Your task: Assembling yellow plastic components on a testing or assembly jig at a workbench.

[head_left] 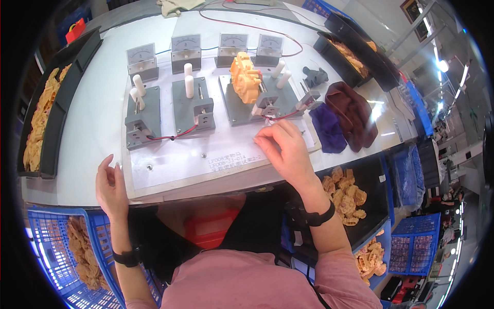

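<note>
My left hand [111, 188] is at the left front corner of a white test board [180, 172], fingers apart and holding nothing. My right hand [286, 153] hovers over the board's right front part with thumb and fingertips drawn together; whether anything small is between them I cannot make out. Just beyond it, an orange-yellow plastic gear housing [245, 77] stands on a grey fixture plate [234, 110], against a metal clamp block [266, 104]. Two more grey fixtures, a left one [149, 110] and a middle one [186, 116], carry white pegs and hold no housing.
Several analog meters [186, 47] line the board's back, with wires running behind. Black trays of orange parts stand at left [62, 110] and back right [339, 64]. Purple and maroon cloths [350, 118] lie at right. A blue basket [56, 213] and a black bin [373, 216] hold parts below.
</note>
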`<act>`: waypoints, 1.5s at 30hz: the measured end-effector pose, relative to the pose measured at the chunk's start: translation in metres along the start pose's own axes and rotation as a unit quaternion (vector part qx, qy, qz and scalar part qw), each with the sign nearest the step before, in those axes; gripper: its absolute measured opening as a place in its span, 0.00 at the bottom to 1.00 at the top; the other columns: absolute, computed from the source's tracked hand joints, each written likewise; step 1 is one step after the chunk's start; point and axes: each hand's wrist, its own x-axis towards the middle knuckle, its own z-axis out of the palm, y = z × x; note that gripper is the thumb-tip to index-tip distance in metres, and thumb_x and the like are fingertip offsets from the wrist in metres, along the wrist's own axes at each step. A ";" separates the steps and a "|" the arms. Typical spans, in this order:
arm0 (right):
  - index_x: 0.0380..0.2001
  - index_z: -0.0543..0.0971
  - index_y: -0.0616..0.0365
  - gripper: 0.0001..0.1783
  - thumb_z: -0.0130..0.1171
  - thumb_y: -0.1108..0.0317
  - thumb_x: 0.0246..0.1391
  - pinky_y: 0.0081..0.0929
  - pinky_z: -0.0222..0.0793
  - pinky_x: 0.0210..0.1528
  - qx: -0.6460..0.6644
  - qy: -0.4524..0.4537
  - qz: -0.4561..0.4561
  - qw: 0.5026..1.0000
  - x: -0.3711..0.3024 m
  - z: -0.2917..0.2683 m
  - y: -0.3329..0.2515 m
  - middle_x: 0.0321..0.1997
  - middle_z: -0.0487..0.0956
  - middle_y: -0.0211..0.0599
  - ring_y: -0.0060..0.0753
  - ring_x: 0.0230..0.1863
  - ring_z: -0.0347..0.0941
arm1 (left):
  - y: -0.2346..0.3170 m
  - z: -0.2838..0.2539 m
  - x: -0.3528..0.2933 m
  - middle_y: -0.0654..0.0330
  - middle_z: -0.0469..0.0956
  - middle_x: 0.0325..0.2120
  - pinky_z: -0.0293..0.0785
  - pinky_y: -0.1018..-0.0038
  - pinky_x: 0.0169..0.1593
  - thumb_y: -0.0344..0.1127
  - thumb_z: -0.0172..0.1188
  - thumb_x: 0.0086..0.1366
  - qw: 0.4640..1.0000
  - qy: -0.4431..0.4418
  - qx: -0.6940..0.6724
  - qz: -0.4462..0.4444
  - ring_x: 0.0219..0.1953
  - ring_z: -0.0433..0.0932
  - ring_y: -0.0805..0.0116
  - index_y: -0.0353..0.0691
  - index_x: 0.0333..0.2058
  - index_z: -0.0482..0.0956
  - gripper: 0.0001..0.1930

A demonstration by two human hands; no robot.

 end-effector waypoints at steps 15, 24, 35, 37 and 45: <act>0.29 0.79 0.55 0.06 0.67 0.69 0.51 0.36 0.65 0.38 0.002 0.009 -0.009 1.000 -0.001 0.001 0.003 0.28 0.75 0.33 0.40 0.33 0.72 | 0.002 -0.001 0.000 0.64 0.71 0.24 0.68 0.77 0.34 0.30 0.59 0.67 1.000 0.000 0.003 -0.003 0.27 0.67 0.74 0.38 0.50 0.80 0.14; 0.30 0.80 0.55 0.05 0.67 0.70 0.51 0.35 0.66 0.39 0.025 0.000 -0.011 1.000 -0.002 0.000 0.006 0.29 0.76 0.32 0.39 0.34 0.73 | 0.002 0.000 -0.001 0.64 0.71 0.24 0.68 0.77 0.34 0.30 0.60 0.67 1.000 0.008 0.001 0.002 0.27 0.67 0.74 0.38 0.50 0.80 0.14; 0.29 0.80 0.54 0.05 0.68 0.71 0.50 0.34 0.67 0.40 0.034 -0.003 -0.021 0.999 -0.001 -0.004 0.004 0.29 0.76 0.32 0.39 0.34 0.73 | 0.002 0.001 0.000 0.64 0.71 0.25 0.68 0.77 0.34 0.30 0.60 0.67 1.000 0.008 0.004 0.009 0.27 0.67 0.74 0.38 0.50 0.80 0.14; 0.29 0.80 0.54 0.05 0.68 0.71 0.50 0.34 0.67 0.39 0.035 -0.002 -0.019 0.999 -0.001 -0.003 0.004 0.29 0.76 0.32 0.39 0.34 0.73 | 0.002 0.001 0.000 0.64 0.72 0.25 0.68 0.76 0.34 0.30 0.60 0.67 1.000 0.008 0.003 0.010 0.27 0.68 0.74 0.38 0.50 0.80 0.14; 0.29 0.80 0.55 0.05 0.68 0.70 0.50 0.35 0.66 0.39 0.018 0.007 -0.004 1.000 0.000 0.001 0.001 0.28 0.76 0.33 0.40 0.33 0.73 | 0.001 -0.001 0.000 0.64 0.72 0.25 0.69 0.76 0.35 0.30 0.59 0.67 1.000 0.004 0.008 0.006 0.27 0.68 0.73 0.38 0.51 0.80 0.14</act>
